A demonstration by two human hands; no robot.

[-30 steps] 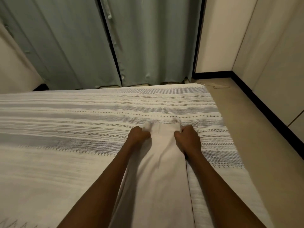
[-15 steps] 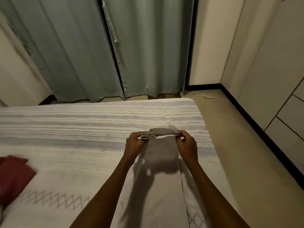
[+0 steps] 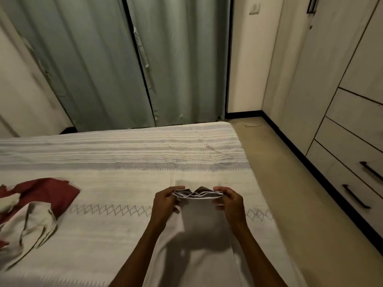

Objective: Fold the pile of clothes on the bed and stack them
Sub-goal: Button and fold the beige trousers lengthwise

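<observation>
Overhead, from the head camera I am watching, both hands hold up one end of a pale garment (image 3: 199, 241) above the bed (image 3: 128, 183); my left hand (image 3: 165, 204) pinches the left corner of the layered edge between thumb and curled fingers, and my right hand (image 3: 230, 201) pinches the right corner the same way; the edge sags a little between them, showing several stacked layers; the rest of the cloth hangs down towards the camera between the forearms and casts a shadow on itself; well to the left on the striped bedspread lies a dark red garment (image 3: 49, 191), with a crumpled cream garment (image 3: 27, 226) partly on top of it; grey-green curtains (image 3: 107, 63) hang beyond the far edge of the bed, and a wardrobe with drawers (image 3: 352, 125) stands on the right
</observation>
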